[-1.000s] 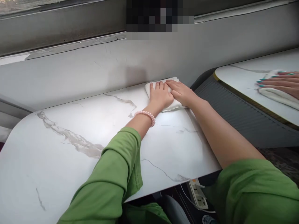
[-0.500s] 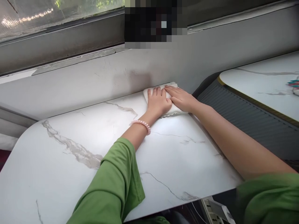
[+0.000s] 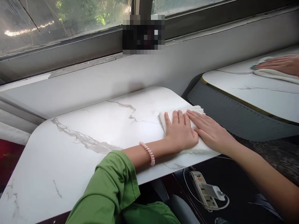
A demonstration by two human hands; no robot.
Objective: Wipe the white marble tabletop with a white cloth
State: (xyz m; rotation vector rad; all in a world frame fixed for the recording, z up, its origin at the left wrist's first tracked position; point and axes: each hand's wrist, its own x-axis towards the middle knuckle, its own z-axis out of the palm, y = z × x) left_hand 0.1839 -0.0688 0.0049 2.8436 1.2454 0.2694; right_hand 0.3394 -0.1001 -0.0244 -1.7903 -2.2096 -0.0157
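A folded white cloth [image 3: 196,109] lies on the white marble-patterned tabletop [image 3: 98,180], by its right edge. Flat on the cloth rests my left hand [image 3: 179,132], its fingers stretched out and a little apart. A pink coiled band circles that wrist. My right hand [image 3: 210,132] also lies flat, fingers extended, on the cloth's right part; its fingertips are close to those of the left. The two hands hide much of the cloth between them.
Another person's hand [image 3: 280,64] presses a white cloth [image 3: 275,74] on a second tabletop [image 3: 233,82] to the right. Below my table's edge are a power strip [image 3: 203,189] and a plugged-in white charger [image 3: 215,192]. A wall and window run along the back.
Both my hands and the cloth have moved from the table's far right corner toward me and to the right. The view has shifted, bringing the other person's hand and the power strip into fuller sight.
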